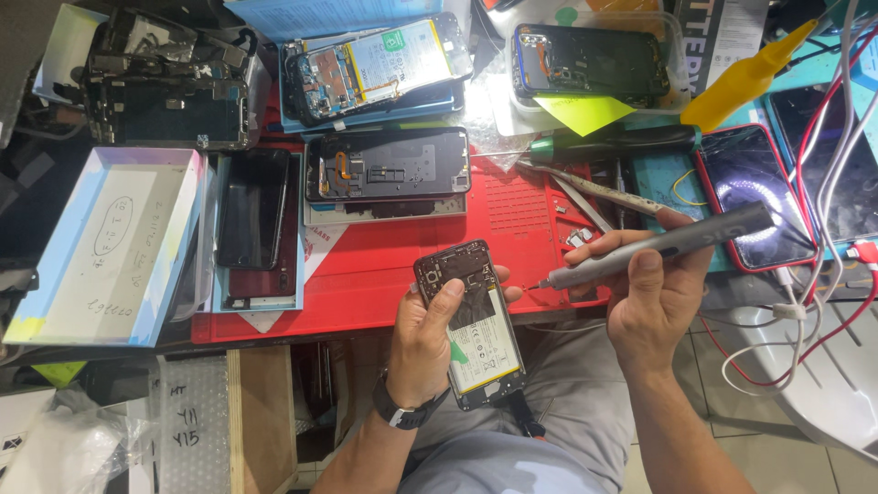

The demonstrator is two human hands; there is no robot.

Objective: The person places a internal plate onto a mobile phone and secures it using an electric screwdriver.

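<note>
Here we see the left hand [430, 343] clasping the opened phone [468, 320] by its stiff edges, light yet fragile, while the right hand [654, 293] grips the electric screwdriver [658, 245].

Opened phone [471, 322]: left edge and part of the back hidden under the left hand [428, 334]. Grey electric screwdriver [660, 245]: mid-shaft covered by the right hand [651, 293]; bit tip too small to resolve. Both forearms cut by the lower edge. White cables [837, 137] run off the right edge.

Red bench mat [384, 284], tiled floor [732, 366]
</note>
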